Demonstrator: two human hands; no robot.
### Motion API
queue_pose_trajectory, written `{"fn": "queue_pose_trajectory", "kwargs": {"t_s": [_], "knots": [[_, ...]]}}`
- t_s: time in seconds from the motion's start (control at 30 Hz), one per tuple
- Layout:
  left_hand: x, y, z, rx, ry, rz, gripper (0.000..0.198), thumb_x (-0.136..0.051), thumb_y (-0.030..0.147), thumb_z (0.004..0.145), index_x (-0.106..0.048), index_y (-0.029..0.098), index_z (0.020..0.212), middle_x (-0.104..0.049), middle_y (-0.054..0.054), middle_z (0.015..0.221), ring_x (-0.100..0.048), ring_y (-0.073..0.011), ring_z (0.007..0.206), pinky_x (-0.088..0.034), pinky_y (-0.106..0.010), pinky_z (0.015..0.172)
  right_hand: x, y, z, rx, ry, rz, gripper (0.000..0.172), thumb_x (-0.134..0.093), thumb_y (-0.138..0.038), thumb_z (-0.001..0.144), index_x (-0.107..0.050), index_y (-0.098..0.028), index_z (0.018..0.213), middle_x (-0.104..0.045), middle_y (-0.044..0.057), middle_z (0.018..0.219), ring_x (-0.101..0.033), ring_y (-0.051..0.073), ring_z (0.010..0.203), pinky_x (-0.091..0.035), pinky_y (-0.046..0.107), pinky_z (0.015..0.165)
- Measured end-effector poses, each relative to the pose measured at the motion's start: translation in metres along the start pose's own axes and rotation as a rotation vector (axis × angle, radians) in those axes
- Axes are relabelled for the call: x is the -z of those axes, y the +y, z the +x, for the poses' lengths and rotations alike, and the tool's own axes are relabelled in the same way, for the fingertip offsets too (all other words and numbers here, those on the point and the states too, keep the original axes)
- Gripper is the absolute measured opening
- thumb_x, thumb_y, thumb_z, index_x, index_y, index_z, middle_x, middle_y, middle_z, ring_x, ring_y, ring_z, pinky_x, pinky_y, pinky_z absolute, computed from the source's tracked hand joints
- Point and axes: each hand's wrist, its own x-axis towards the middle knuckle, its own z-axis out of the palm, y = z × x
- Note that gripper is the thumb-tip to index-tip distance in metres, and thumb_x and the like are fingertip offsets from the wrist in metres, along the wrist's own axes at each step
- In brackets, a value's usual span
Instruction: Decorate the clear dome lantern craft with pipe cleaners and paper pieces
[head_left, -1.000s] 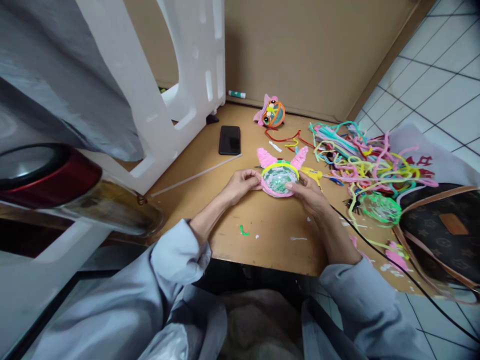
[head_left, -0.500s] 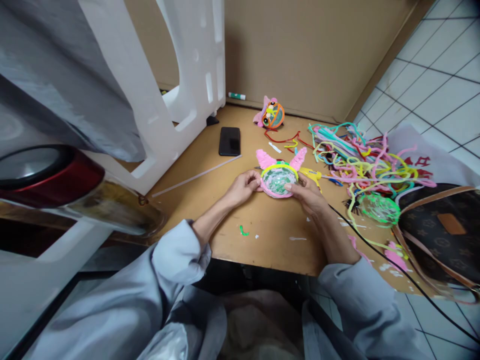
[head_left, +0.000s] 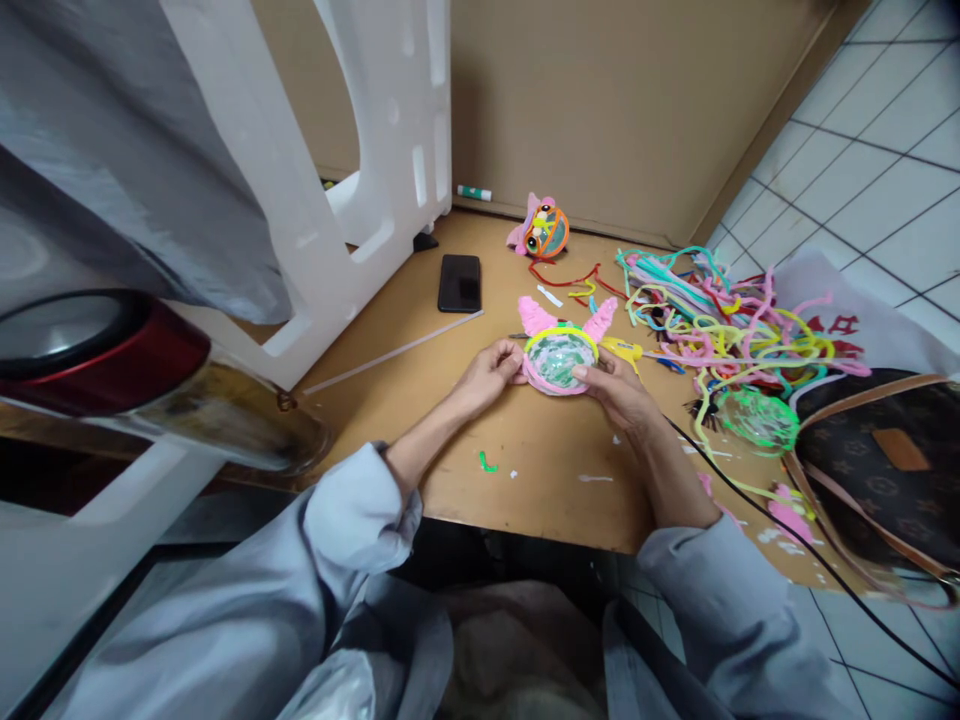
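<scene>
— What's in the grip?
— The left hand (head_left: 491, 368) and right hand (head_left: 619, 390) pinch the round craft piece (head_left: 559, 358) by its sides, fingers closed on its pink rim, mid-table.
— Which way does it point?
— Its two pink ears point away from the person.
— Any writing?
— Red marks on the white bag (head_left: 847, 320), unreadable.
— Room?
— Bare table (head_left: 540, 470) lies toward the near edge and left to the phone (head_left: 459, 282). The glue gun (head_left: 624, 348) is just beside the right hand, and pipe cleaners (head_left: 720, 310) crowd the right.

Craft disc (head_left: 559, 360) on table (head_left: 540, 480), centre. Phone (head_left: 459, 282) behind it to the left, small figure (head_left: 544, 228) at the back edge. Pipe-cleaner pile (head_left: 720, 310) right of disc, handbag (head_left: 885, 470) further right.
</scene>
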Motion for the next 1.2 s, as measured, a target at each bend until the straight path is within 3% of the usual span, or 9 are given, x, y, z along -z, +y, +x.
{"fn": "queue_pose_trajectory", "kwargs": {"t_s": [0.2,0.43,0.7,1.07,1.2], "knots": [[-0.0007,-0.0009,-0.0008,0.071,-0.011,-0.136,0.035,-0.083,0.037,0.078,-0.056,0.015,0.08,-0.063,0.002,0.075,-0.063,-0.0075,0.072,-0.056,-0.026,0.081,0.0006,0.0001,0.0002,0.018,-0.019,-0.01,0.055,-0.094,-0.035,0.052,-0.071,-0.023,0.101,-0.079,0.004,0.109,-0.073,0.025,0.101,-0.057,0.041,0.098],[0.0003,-0.0014,0.0006,0.137,-0.015,-0.185,0.036,-0.085,0.038,0.077,-0.059,0.013,0.078,-0.064,0.001,0.074,-0.064,-0.0081,0.071,-0.057,-0.026,0.079,0.0001,0.0035,0.0012,0.029,-0.003,-0.026,0.059,-0.094,-0.036,0.052,-0.071,-0.022,0.104,-0.079,0.004,0.108,-0.073,0.027,0.104,-0.056,0.042,0.099],[-0.0037,-0.0034,0.0015,0.144,0.003,-0.176,0.034,-0.078,0.036,0.085,-0.053,0.015,0.075,-0.061,0.003,0.072,-0.063,-0.0072,0.071,-0.056,-0.024,0.079,-0.0014,0.005,0.0014,0.032,0.011,-0.035,0.057,-0.093,-0.036,0.054,-0.071,-0.022,0.104,-0.079,0.004,0.105,-0.073,0.027,0.103,-0.056,0.043,0.099],[-0.0076,-0.0012,-0.0016,0.163,0.037,-0.198,0.025,-0.07,0.026,0.09,-0.053,0.014,0.076,-0.061,0.002,0.072,-0.062,-0.0077,0.071,-0.058,-0.03,0.086,0.0,0.0023,0.0001,0.021,0.001,-0.026,0.056,-0.093,-0.036,0.054,-0.072,-0.022,0.104,-0.079,0.004,0.104,-0.073,0.026,0.1,-0.057,0.043,0.097],[-0.0081,0.0021,-0.0009,0.205,0.092,-0.217,0.022,-0.068,0.024,0.091,-0.051,0.016,0.08,-0.063,0.002,0.071,-0.064,-0.0089,0.068,-0.06,-0.03,0.078,0.0018,0.0006,0.0003,0.03,-0.028,-0.028,0.055,-0.093,-0.036,0.054,-0.072,-0.022,0.104,-0.079,0.004,0.108,-0.073,0.026,0.103,-0.057,0.041,0.098]]}}
